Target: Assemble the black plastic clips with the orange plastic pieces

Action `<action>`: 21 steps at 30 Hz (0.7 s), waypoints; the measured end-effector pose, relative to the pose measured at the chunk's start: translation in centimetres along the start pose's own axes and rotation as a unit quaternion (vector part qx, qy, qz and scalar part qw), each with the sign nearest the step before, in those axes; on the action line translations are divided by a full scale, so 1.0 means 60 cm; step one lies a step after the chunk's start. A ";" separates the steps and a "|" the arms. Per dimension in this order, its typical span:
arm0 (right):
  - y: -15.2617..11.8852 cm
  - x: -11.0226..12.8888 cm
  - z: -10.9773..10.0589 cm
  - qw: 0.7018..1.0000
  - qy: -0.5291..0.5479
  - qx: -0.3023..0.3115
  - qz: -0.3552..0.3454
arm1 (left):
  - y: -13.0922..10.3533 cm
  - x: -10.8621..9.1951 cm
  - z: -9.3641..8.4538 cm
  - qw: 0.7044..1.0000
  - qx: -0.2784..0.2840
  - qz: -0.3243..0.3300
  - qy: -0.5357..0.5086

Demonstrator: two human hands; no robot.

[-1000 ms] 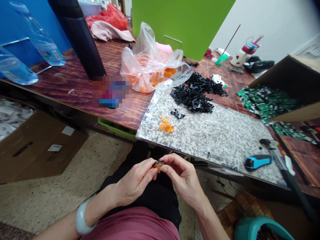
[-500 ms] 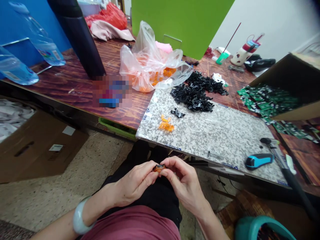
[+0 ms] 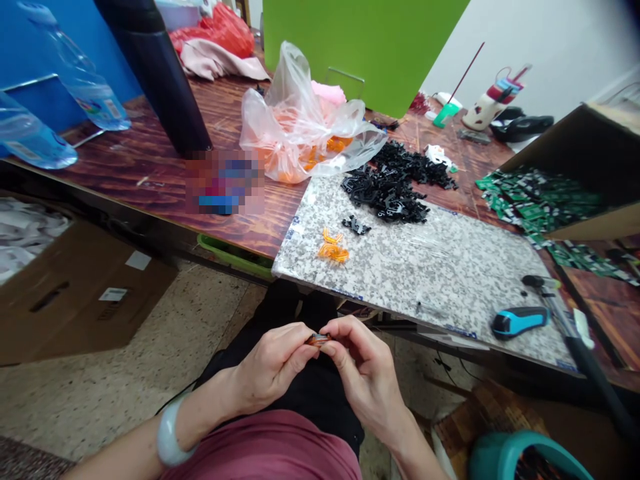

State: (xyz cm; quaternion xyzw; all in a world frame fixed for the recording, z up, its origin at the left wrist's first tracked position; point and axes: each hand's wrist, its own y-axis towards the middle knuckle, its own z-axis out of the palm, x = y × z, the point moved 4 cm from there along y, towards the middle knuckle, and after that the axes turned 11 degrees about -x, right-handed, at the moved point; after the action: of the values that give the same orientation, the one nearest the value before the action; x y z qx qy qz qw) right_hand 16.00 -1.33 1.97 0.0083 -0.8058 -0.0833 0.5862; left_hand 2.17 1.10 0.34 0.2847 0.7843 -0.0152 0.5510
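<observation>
Above my lap, my left hand and my right hand pinch a small orange-and-black plastic piece between them. Each hand has thumb and fingertips closed on one end of it; the fingers cover part of the piece. On the speckled board in front lie a few curved orange plastic pieces. Several small black plastic parts sit just behind them. A large heap of black parts spreads farther back on the board.
A clear bag of orange parts stands behind the board. At right are a blue-handled tool, a hammer and a box spilling green circuit boards. A dark flask stands left; a teal bin is low right.
Both hands stay pinched on the orange-and-black piece, which has turned slightly. My left forearm with its bangle has shifted a little to the right.
</observation>
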 end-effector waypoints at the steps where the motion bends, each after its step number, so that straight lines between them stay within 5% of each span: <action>1: 0.000 -0.001 0.000 1.000 0.001 -0.006 0.001 | 0.001 -0.001 0.000 1.000 -0.002 -0.001 -0.001; 21: -0.011 -0.031 -0.015 0.999 -0.028 -0.016 -0.033 | -0.006 0.027 0.026 0.999 0.048 -0.004 0.006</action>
State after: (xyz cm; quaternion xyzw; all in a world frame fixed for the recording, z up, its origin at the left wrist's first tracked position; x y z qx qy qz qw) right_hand 17.35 -1.88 0.37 0.0229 -0.8201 -0.1155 0.5601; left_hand 2.97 0.98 -1.80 0.3076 0.7872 -0.0537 0.5318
